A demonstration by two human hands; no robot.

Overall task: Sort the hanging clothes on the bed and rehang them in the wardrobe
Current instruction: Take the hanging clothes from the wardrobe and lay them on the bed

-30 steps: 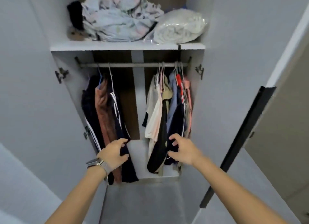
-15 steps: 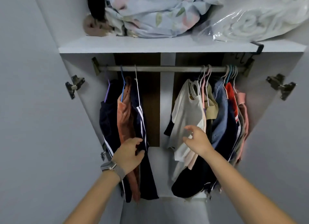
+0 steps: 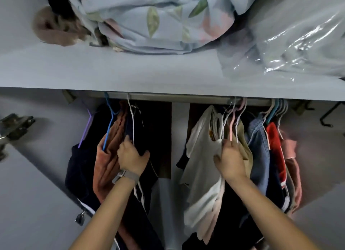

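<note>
Two bunches of clothes are hung on the metal rail (image 3: 179, 97) just under the wardrobe shelf (image 3: 130, 70), with a bare gap left between them.

The left bunch is made up of a dark navy garment (image 3: 80, 167) on a purple hanger (image 3: 85, 132), a rust-coloured towelling piece (image 3: 108, 160) on a blue wire hanger (image 3: 109, 122), soft and ribbed-looking, and a dark garment with white piping (image 3: 143, 130) on a thin white hanger (image 3: 131, 117). The left hand (image 3: 131, 157), a mesh-strap watch (image 3: 125, 177) worn at its wrist, is curled around the dark piped garment, fingers tucked behind the fabric and thumb out front.

The right bunch is packed tighter: a floppy cream T-shirt (image 3: 201, 156) in front, then an olive-tan top (image 3: 244, 147), a blue denim piece (image 3: 258, 152), something red (image 3: 274, 147) and a salmon-pink item (image 3: 291, 156) at the far end. Slim wire hangers in white, pink and teal are crowded together above them. The right hand (image 3: 230, 161) is laid on the cream T-shirt with fingers fairly straight, pushed in between it and the olive-tan top; nothing is clearly pinched.

Up on the shelf, a crumpled pale-blue floral sheet (image 3: 158, 20), a fuzzy brown thing (image 3: 54, 29) and a glossy clear plastic bag of bedding (image 3: 298, 40) are piled.
</note>
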